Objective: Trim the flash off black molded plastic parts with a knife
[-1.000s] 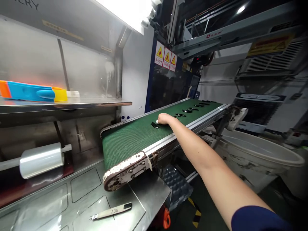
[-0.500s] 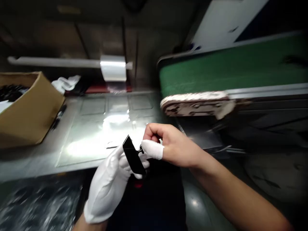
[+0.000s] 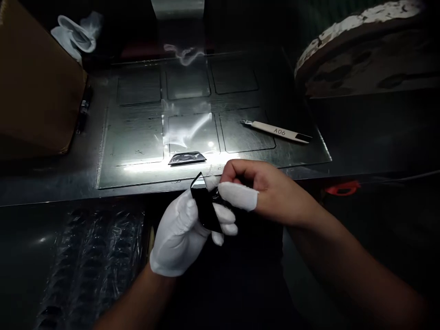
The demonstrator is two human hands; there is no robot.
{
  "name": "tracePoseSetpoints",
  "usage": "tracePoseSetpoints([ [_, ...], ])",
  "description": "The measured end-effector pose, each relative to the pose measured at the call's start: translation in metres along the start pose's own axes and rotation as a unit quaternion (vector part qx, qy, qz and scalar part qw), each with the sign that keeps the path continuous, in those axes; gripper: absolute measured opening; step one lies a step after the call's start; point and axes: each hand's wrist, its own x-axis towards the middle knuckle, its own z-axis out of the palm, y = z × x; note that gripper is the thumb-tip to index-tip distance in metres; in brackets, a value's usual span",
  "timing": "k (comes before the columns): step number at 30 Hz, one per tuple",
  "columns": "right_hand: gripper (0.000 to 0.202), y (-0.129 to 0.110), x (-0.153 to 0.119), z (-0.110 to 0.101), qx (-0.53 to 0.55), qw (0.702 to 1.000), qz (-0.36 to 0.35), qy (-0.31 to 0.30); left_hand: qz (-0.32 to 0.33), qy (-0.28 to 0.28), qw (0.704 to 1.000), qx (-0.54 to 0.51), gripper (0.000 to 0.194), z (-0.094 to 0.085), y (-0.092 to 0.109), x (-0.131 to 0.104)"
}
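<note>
My left hand (image 3: 182, 233), in a white glove, grips a glossy black trapezoid panel (image 3: 206, 201) by its edges and tilts it upright. My right hand (image 3: 257, 190) is bare but for a white cover on the thumb. Its thumb and curled fingers close at the panel's right side, on a small dark bit that is mostly hidden. Just beyond the hands, a similar dark trapezoid piece (image 3: 187, 158) lies on the clear sheet (image 3: 134, 142). Right of it rests a craft knife (image 3: 275, 130) with a pale handle marked A06.
At the left stands a cardboard box (image 3: 37, 87), with a black pen (image 3: 84, 107) beside it. A plastic tray (image 3: 92, 256) with dark pockets lies lower left. White cloth (image 3: 77, 36) is behind the box. A worn conveyor end (image 3: 364, 50) juts in at upper right, above a red handle (image 3: 343, 188).
The view has tilted down and come nearer to the table, bringing the craft knife into sight. Both hands still hold at the black panel, which has turned slightly.
</note>
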Motion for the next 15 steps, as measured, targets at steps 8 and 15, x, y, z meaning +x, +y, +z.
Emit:
tracePoseSetpoints([
  [8,0.027,0.020,-0.009,-0.004,0.012,0.999,-0.028,0.011,-0.021,-0.005,1.000,0.020,0.039,0.000,-0.005,-0.001],
  [15,0.016,0.030,-0.019,-0.007,0.064,0.997,-0.028,-0.031,-0.024,-0.060,0.996,0.057,0.040,-0.006,-0.008,-0.001],
])
